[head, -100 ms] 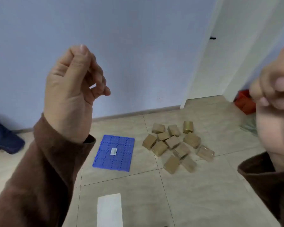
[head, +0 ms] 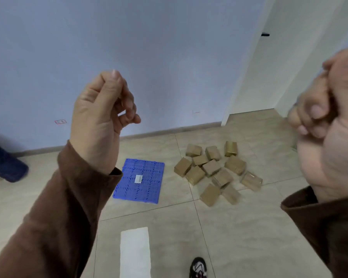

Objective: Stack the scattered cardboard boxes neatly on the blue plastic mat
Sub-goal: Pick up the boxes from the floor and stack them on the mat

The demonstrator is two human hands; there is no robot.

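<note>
Progress: I judge nothing is stacked yet; the blue plastic mat (head: 139, 181) carries only a small white label (head: 138, 179) at its middle; every cardboard box I can see lies off it.
Boxes: the cardboard boxes (head: 215, 171) sit in a loose heap on the tiled floor (head: 239, 237), to the right of the mat and apart from it; most are tilted or touching one another; I count about a dozen, though the overlap makes me unsure.
Left grip: my left hand (head: 100, 119) is raised in front of the wall (head: 149, 47), fingers curled loosely inward; it grasps nothing I can see.
Right grip: my right hand (head: 329, 121) is raised close to the camera and blurred, fingers clenched; I cannot tell whether anything is inside.
Edges: the wall's skirting runs just behind mat and heap; a doorway corner (head: 227, 117) stands behind the boxes; a dark blue object (head: 6, 167) lies far left.
Open room: bare floor between me and the mat; a white strip (head: 135, 253) and a shoe (head: 198, 267) are nearest me; the gap between mat and heap looks free for carrying across.
Left to do: the whole pile, I judge.
</note>
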